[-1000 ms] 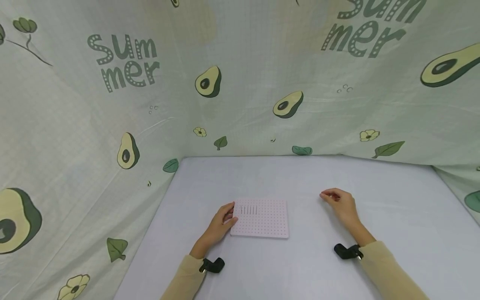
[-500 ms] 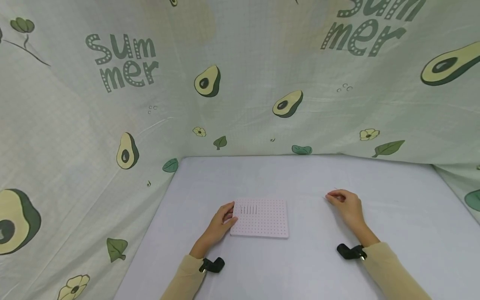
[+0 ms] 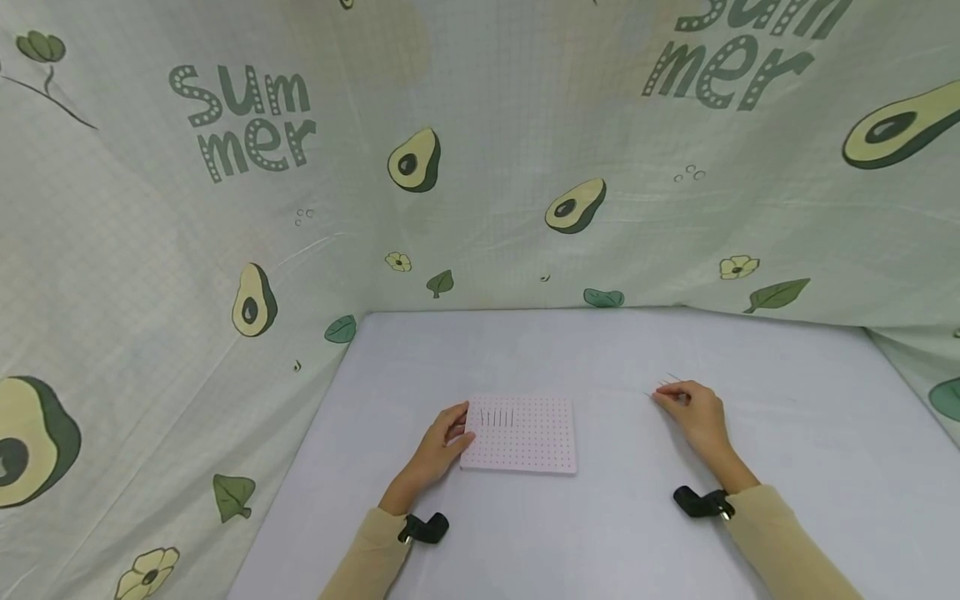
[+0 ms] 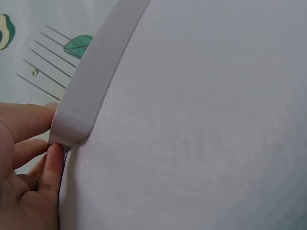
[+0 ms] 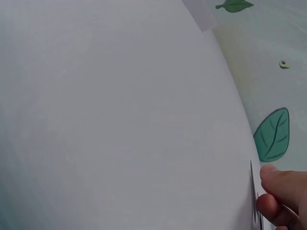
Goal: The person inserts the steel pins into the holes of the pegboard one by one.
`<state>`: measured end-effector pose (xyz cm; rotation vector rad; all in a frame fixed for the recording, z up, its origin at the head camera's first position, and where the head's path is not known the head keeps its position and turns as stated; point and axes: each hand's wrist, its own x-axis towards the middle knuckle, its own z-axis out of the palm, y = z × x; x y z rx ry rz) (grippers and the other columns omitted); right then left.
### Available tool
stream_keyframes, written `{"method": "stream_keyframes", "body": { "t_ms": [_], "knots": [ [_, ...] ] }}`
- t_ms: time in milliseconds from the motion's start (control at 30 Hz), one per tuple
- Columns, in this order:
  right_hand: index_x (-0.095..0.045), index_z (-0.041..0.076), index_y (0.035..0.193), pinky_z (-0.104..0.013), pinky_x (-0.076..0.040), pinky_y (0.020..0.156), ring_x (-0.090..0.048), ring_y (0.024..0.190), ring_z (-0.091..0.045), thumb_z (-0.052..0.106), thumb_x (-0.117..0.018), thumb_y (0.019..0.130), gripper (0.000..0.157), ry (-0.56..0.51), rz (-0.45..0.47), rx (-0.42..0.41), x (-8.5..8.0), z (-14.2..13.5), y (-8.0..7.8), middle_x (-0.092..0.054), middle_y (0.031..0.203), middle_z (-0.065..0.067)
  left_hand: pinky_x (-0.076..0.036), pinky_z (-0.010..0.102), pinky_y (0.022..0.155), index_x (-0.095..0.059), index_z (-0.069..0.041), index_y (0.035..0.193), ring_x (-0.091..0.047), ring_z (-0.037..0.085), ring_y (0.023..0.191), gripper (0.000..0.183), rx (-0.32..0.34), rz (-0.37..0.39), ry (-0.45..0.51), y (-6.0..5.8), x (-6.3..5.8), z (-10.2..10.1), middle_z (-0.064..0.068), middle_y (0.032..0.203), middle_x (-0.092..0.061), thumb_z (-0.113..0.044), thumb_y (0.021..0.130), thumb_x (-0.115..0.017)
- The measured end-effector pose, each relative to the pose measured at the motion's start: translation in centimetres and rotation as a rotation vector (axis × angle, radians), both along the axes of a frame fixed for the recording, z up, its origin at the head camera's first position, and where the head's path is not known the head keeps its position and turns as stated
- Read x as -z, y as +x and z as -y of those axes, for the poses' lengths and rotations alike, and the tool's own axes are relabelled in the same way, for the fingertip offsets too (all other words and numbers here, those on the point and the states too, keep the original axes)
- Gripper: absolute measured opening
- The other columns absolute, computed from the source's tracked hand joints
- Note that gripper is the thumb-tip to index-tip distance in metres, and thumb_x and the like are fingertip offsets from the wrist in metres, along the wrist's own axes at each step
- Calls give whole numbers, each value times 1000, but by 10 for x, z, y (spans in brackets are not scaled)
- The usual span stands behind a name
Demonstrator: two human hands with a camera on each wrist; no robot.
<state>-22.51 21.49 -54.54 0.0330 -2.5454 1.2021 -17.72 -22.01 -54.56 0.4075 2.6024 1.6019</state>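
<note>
Right hand shifted slightly rightward; fingers bent at loose pins, grip cannot be told. Pegboard gripped at left edge by left hand, presumably for steadiness.

One pegboard, six standing pins and at least two loose pins show.

In green letters we read “summer” twice on the avocado-print cloth backdrop, split “sum” over “mer”, the right-hand lettering cropped on top.
</note>
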Motion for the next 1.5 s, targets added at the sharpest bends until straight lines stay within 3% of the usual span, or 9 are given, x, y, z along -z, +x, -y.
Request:
{"method": "stream_keyframes", "body": {
  "t_ms": [100,267,367,500,800,1133,1400,1500],
  "knots": [
    [-75,-4,92,-21,-37,61,-51,75,-18,9,-78,86,15,14,-13,-8,0,0,0,-72,84,-14,-39,50,110,-33,13,148,-46,43,127,57,-8,-17,-11,2,-3,-4,29,141,-42,1,98,-59],
    [-75,-4,91,-23,-37,62,-52,76,-21,8,-78,86,14,24,-15,-15,0,-1,1,-71,83,-14,-40,52,108,-31,19,144,-45,48,124,55,12,-35,-26,11,-27,-11,37,137,-40,6,97,-57],
    [-75,-4,89,-25,-38,61,-54,76,-22,8,-79,86,13,34,-15,-17,1,-1,1,-70,82,-13,-41,52,107,-34,19,143,-47,47,122,54,-3,-47,-16,13,-30,-13,35,136,-42,7,97,-57],
    [-75,-3,86,-26,-38,59,-53,74,-22,7,-79,85,11,47,-24,-18,3,0,1,-68,81,-13,-39,54,109,-34,17,144,-46,46,123,55,-25,-43,-1,10,-20,-13,35,137,-42,8,96,-58],
    [-72,-5,81,-25,-37,53,-49,66,-18,3,-79,83,11,68,-28,-24,6,1,0,-62,73,-9,-42,49,108,-34,14,146,-48,43,122,57,30,-61,6,-1,1,1,30,138,-44,2,97,-61],
    [-68,-6,84,-23,-38,51,-49,65,-17,2,-73,90,11,34,34,-63,4,3,0,-61,73,-9,-41,44,110,-35,9,148,-47,38,125,59,26,-31,18,-1,2,3,25,140,-44,-8,99,-62],
    [-68,-7,85,-23,-39,52,-50,66,-19,2,-71,91,11,39,49,-61,3,3,-1,-61,73,-9,-41,48,110,-35,11,148,-47,40,125,58,5,-26,14,-1,3,0,27,141,-43,-1,97,-61],
    [-68,-7,86,-24,-40,53,-51,66,-19,3,-71,91,12,45,45,-50,1,3,-1,-62,74,-10,-39,52,110,-33,15,147,-45,44,126,57,-2,-29,7,2,-2,-3,32,141,-41,4,97,-59]
  ]
}}
